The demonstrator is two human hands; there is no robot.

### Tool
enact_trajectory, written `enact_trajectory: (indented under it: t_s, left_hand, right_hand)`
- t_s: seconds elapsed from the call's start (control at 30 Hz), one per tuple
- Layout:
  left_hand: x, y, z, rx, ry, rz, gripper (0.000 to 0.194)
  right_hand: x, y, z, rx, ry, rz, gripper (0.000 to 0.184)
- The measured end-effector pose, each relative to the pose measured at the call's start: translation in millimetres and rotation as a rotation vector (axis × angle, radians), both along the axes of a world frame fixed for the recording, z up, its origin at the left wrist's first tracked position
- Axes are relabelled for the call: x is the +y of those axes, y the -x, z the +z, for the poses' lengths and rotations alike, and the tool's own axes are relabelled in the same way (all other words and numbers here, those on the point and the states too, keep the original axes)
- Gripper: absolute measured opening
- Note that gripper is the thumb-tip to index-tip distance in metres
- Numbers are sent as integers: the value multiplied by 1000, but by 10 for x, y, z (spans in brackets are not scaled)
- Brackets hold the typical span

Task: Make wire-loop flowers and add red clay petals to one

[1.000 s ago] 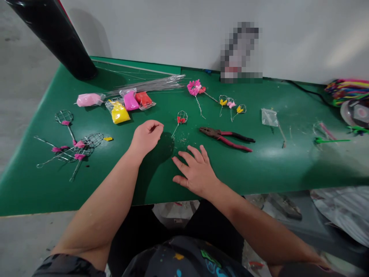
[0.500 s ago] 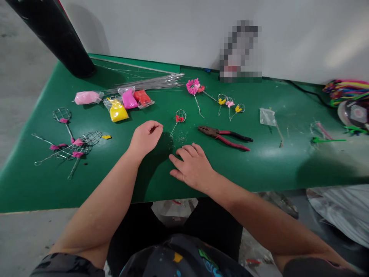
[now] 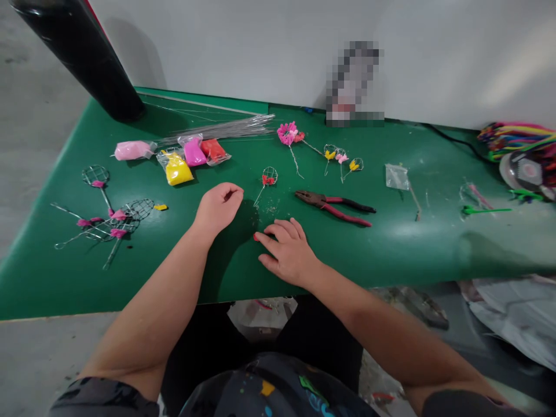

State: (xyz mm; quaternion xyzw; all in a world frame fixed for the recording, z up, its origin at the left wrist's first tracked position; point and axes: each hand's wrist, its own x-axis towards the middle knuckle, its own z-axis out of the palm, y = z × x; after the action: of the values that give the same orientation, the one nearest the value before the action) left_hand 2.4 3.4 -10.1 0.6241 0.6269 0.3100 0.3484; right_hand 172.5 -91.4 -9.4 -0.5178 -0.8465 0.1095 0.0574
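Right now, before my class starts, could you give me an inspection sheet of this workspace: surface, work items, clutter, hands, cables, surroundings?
Surface: green tabletop, pale crumbs near the right hand.
Work items: small wire frame with red trim; pliers lying untouched.
Clutter: loose wires behind coloured bags; small clear bag to the right.
Hands: left hand curled, contents hidden; right hand spread, red spot on one fingertip.
Cables: black cable at back right.
Surroundings: black cylinder leaning, back left; pixelated object by the white wall.

Dk tee [image 3: 243,385] w/ yellow, grn & blue splotches; short sleeves, L sleeve [image 3: 104,398] blk/grey patterned; blk pants [image 3: 202,341].
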Motion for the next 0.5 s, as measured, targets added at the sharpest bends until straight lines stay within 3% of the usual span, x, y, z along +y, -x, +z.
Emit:
enact_trajectory:
  t_s: [0.23, 0.5]
  left_hand:
    - [6, 5, 13, -8, 19, 10, 24]
    - [31, 17, -24, 16, -7, -36, 22]
  right_hand:
    - [22, 14, 0, 127, 58, -99, 40]
    - [-18, 24, 12, -74, -33, 48, 52]
